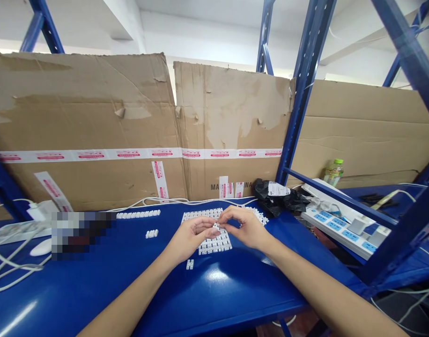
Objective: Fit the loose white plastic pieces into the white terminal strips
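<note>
Two cardboard panels [95, 126] upright behind the white-piece grid [215, 244]. Blue desk [105, 281] under grid. Black plastic bag [264, 196] right of grid. Left hand [191, 234] and right hand [248, 228] over grid, partly covering it. Long white row [139, 214] left of grid, toward the back; short white row [151, 233] left of grid too; white pair [189, 264] just off its near-left corner. Small white piece [216, 226] above grid, pinched by both hands' fingers.

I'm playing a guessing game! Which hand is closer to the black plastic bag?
The right hand. It is to the left of the black plastic bag and closer to the person; the left hand is farther left, on the right hand's other side.
</note>
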Action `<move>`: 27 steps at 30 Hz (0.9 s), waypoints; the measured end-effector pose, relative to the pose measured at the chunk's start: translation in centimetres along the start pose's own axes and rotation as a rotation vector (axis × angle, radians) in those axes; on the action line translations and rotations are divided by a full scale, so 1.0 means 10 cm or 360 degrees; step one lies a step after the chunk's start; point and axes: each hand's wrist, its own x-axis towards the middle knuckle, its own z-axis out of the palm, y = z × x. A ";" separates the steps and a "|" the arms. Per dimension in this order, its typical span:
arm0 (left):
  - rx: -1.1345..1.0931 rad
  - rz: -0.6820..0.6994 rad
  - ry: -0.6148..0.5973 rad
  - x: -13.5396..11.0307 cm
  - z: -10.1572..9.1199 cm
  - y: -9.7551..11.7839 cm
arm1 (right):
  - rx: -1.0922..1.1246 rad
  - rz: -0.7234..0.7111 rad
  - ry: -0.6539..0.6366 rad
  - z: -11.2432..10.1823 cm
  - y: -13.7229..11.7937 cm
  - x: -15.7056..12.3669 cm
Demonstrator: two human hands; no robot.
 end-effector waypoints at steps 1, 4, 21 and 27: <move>0.0005 -0.0003 -0.0002 0.00 -0.01 -0.01 | -0.0012 -0.0025 -0.0005 0.00 0.00 0.00; 0.0041 -0.0021 -0.0015 0.00 -0.02 0.00 | -0.0051 -0.0091 -0.0027 -0.02 -0.02 0.01; 0.0019 -0.0122 0.0002 -0.01 -0.03 0.03 | -0.0045 -0.0070 -0.0047 -0.02 -0.05 0.00; 0.0017 -0.0086 -0.0041 0.00 -0.03 0.01 | -0.0106 -0.0153 -0.0095 -0.04 -0.08 0.02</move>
